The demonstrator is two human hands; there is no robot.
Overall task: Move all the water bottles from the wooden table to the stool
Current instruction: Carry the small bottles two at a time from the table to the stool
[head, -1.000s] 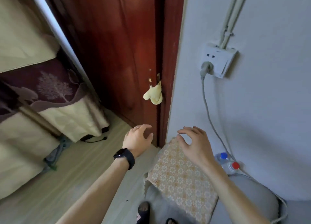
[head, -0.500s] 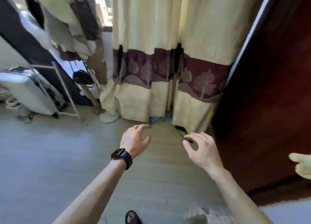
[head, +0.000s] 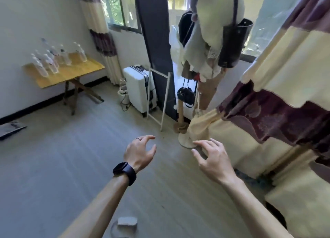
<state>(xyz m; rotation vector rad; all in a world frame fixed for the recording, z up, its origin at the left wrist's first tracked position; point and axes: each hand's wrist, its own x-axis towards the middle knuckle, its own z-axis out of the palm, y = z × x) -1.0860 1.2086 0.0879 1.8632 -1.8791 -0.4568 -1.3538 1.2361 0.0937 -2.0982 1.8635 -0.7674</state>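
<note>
Both bare hands — left hand (head: 140, 152), right hand (head: 212, 159) — hanging empty, fingers spread, likely heading for clear plastic water bottles (head: 53, 59) clustered on the far yellow wooden folding table (head: 71, 73).

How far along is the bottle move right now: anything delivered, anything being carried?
No delivery can be confirmed: the stool is out of view. Nothing is in hand: the left hand and right hand are both open and empty above the grey floor. Left to do: a cluster of clear plastic water bottles, blurred so uncountable, stands on the yellow-topped wooden table across the room.
</note>
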